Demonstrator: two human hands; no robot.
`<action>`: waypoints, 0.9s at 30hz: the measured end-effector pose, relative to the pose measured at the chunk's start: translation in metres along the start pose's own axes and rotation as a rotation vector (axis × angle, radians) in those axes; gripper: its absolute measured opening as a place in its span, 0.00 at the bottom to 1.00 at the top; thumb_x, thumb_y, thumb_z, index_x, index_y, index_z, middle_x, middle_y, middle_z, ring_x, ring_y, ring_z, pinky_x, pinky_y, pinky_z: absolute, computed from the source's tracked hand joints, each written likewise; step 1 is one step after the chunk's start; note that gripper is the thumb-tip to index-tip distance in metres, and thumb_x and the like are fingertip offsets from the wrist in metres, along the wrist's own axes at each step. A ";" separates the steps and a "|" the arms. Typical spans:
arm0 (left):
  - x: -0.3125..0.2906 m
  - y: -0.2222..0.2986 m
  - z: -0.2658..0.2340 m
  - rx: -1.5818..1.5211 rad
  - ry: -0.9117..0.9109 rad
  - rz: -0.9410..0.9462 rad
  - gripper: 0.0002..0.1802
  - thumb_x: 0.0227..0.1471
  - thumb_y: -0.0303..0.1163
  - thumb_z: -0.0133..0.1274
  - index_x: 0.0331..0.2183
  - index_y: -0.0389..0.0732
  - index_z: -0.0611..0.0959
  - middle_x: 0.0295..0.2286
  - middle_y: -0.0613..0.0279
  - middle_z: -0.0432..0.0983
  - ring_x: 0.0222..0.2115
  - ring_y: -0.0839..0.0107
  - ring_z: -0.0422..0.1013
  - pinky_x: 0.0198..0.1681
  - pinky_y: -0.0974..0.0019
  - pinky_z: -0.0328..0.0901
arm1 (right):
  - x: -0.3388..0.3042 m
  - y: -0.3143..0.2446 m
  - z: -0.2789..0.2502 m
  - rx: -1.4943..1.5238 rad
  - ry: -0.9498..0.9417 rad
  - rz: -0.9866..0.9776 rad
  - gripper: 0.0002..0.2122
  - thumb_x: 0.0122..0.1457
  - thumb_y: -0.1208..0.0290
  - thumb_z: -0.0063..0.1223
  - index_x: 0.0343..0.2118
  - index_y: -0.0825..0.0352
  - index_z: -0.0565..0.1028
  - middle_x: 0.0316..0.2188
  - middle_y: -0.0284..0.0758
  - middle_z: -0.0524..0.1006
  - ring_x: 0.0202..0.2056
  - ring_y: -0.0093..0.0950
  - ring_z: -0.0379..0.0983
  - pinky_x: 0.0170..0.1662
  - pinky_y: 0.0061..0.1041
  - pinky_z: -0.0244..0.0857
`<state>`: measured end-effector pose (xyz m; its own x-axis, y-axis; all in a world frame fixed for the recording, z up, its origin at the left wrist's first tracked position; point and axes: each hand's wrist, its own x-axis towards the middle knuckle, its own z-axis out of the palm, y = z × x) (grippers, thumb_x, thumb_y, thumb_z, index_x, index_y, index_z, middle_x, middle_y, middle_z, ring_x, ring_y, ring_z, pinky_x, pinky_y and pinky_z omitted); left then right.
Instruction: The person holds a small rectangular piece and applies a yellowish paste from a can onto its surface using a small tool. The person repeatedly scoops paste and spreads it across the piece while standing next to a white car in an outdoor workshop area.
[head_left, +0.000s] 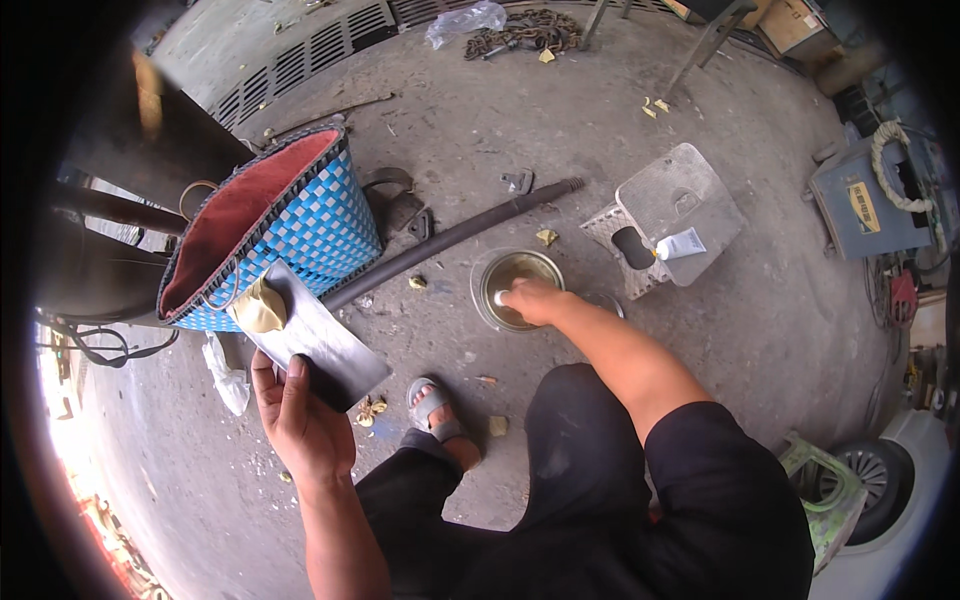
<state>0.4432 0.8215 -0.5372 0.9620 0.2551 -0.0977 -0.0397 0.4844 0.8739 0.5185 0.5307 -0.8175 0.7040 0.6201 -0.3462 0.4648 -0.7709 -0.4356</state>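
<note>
My left hand (308, 430) grips the near end of a thin grey metal plate (328, 345), thumb on top. A smooth dollop of beige putty (262, 308) sits toward the plate's far end, in front of the woven bag. My right hand (535, 302) reaches down over a round open can (545, 262) on the floor. Its fingers are closed around something with a small white end (501, 298); the rest is hidden by the hand and the can. Right of the can, a white tube (680, 244) with a yellow tip lies on a low grey stool (715, 190).
A blue-and-white woven bag (325, 215) with red lining stands at left. A long dark metal bar (465, 230) lies between bag and can. Yellowish scraps (547, 237) dot the concrete. A grey box (870, 195) stands far right; a green stool (840, 500) and car wheel (868, 478) are lower right.
</note>
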 end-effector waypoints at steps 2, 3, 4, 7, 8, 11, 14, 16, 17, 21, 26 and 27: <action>-0.001 0.000 0.001 -0.004 0.021 -0.003 0.21 0.56 0.19 0.44 0.52 0.36 0.66 0.47 0.56 0.72 0.49 0.68 0.67 0.57 0.61 0.57 | 0.006 0.004 -0.002 -0.051 -0.086 -0.032 0.09 0.54 0.79 0.46 0.38 0.63 0.73 0.35 0.43 0.78 0.41 0.42 0.75 0.41 0.39 0.68; -0.001 0.000 0.002 -0.002 0.027 -0.004 0.21 0.56 0.19 0.44 0.52 0.36 0.67 0.47 0.56 0.71 0.49 0.68 0.67 0.57 0.61 0.57 | 0.009 0.005 -0.003 -0.074 -0.109 -0.052 0.09 0.54 0.78 0.46 0.38 0.63 0.73 0.35 0.43 0.78 0.41 0.42 0.76 0.41 0.39 0.69; -0.002 0.000 0.003 -0.004 0.045 -0.003 0.21 0.56 0.19 0.44 0.52 0.35 0.67 0.47 0.57 0.71 0.49 0.68 0.67 0.57 0.61 0.57 | 0.012 0.006 -0.006 -0.097 -0.129 -0.072 0.09 0.54 0.78 0.47 0.37 0.63 0.73 0.35 0.43 0.79 0.40 0.41 0.76 0.40 0.39 0.69; -0.003 0.000 0.007 -0.014 0.037 -0.007 0.21 0.55 0.19 0.45 0.51 0.35 0.67 0.47 0.57 0.71 0.50 0.68 0.67 0.57 0.61 0.57 | 0.014 0.003 -0.018 -0.166 -0.232 -0.103 0.08 0.53 0.77 0.48 0.36 0.62 0.74 0.34 0.42 0.79 0.40 0.40 0.76 0.39 0.39 0.69; -0.003 0.000 0.008 0.002 0.033 -0.013 0.21 0.55 0.19 0.45 0.51 0.35 0.67 0.47 0.57 0.71 0.50 0.68 0.67 0.57 0.61 0.57 | 0.013 0.001 -0.023 -0.190 -0.273 -0.108 0.07 0.53 0.77 0.49 0.35 0.62 0.75 0.34 0.41 0.79 0.39 0.40 0.76 0.39 0.39 0.69; -0.003 0.000 0.013 -0.007 0.021 -0.016 0.20 0.55 0.19 0.46 0.51 0.35 0.68 0.45 0.56 0.72 0.48 0.69 0.68 0.56 0.62 0.59 | 0.005 -0.005 -0.042 -0.240 -0.229 -0.107 0.07 0.51 0.76 0.51 0.34 0.61 0.76 0.33 0.40 0.79 0.39 0.40 0.76 0.39 0.39 0.69; -0.002 -0.001 0.016 0.018 0.047 -0.032 0.20 0.54 0.19 0.46 0.50 0.35 0.68 0.43 0.57 0.74 0.45 0.70 0.70 0.53 0.64 0.60 | -0.016 -0.007 -0.062 -0.152 -0.053 -0.003 0.09 0.49 0.77 0.52 0.35 0.61 0.77 0.33 0.40 0.79 0.38 0.41 0.76 0.39 0.40 0.68; -0.001 -0.003 0.017 0.010 0.016 -0.029 0.19 0.54 0.19 0.47 0.49 0.36 0.69 0.42 0.59 0.75 0.43 0.73 0.70 0.51 0.67 0.61 | -0.035 -0.008 -0.075 -0.063 0.089 -0.005 0.10 0.48 0.78 0.52 0.35 0.62 0.76 0.33 0.42 0.78 0.39 0.42 0.75 0.40 0.40 0.68; -0.001 -0.004 0.016 0.015 0.001 -0.036 0.19 0.54 0.19 0.47 0.49 0.36 0.69 0.41 0.59 0.75 0.42 0.73 0.70 0.51 0.67 0.61 | -0.045 -0.010 -0.081 -0.035 0.148 0.003 0.10 0.48 0.79 0.51 0.35 0.62 0.76 0.34 0.43 0.78 0.39 0.42 0.75 0.40 0.40 0.68; 0.001 -0.015 0.014 0.098 -0.021 -0.029 0.19 0.55 0.19 0.47 0.49 0.35 0.70 0.40 0.60 0.76 0.40 0.76 0.70 0.48 0.71 0.62 | -0.088 -0.025 -0.107 0.111 0.324 0.138 0.13 0.48 0.81 0.48 0.38 0.64 0.76 0.36 0.44 0.77 0.41 0.43 0.73 0.42 0.41 0.67; 0.008 -0.037 0.013 0.207 -0.115 -0.157 0.18 0.55 0.18 0.45 0.49 0.35 0.71 0.41 0.61 0.75 0.40 0.77 0.69 0.47 0.72 0.62 | -0.142 -0.054 -0.145 0.375 0.646 0.106 0.18 0.48 0.83 0.48 0.44 0.65 0.75 0.39 0.44 0.77 0.44 0.45 0.72 0.46 0.37 0.67; 0.010 -0.042 0.014 0.239 -0.143 -0.161 0.18 0.55 0.18 0.45 0.49 0.35 0.71 0.41 0.61 0.75 0.41 0.76 0.69 0.48 0.71 0.62 | -0.150 -0.060 -0.154 0.406 0.667 0.132 0.17 0.50 0.81 0.52 0.45 0.66 0.75 0.40 0.45 0.77 0.44 0.43 0.73 0.47 0.33 0.67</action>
<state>0.4578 0.7920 -0.5682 0.9796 0.0631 -0.1909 0.1645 0.2940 0.9415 0.4679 0.4615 -0.6121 0.9726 0.2103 0.0990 0.2134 -0.6391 -0.7389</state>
